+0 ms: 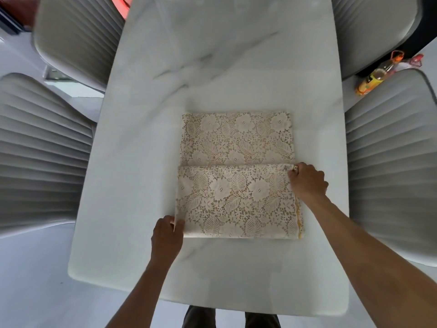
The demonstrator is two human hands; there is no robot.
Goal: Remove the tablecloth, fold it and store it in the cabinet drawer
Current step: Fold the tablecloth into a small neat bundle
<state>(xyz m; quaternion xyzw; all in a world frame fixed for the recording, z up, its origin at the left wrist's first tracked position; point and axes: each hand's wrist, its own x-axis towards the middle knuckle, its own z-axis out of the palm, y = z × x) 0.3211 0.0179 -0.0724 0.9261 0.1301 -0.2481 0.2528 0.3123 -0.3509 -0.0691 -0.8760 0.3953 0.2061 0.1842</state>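
Note:
The cream lace tablecloth [237, 162] lies as a folded rectangle in the middle of the white marble table [142, 162]. Its near half is doubled over the far half, with a fold edge running across the middle. My left hand [166, 235] pinches the near left corner of the cloth. My right hand [307, 182] grips the right end of the upper fold edge. No cabinet or drawer is in view.
Grey ribbed chairs stand on both sides of the table: two on the left [40, 150] [78, 36], two on the right [392, 162] [376, 27]. An orange bottle [376, 75] lies on the floor at the right. My feet [231, 318] show under the near table edge.

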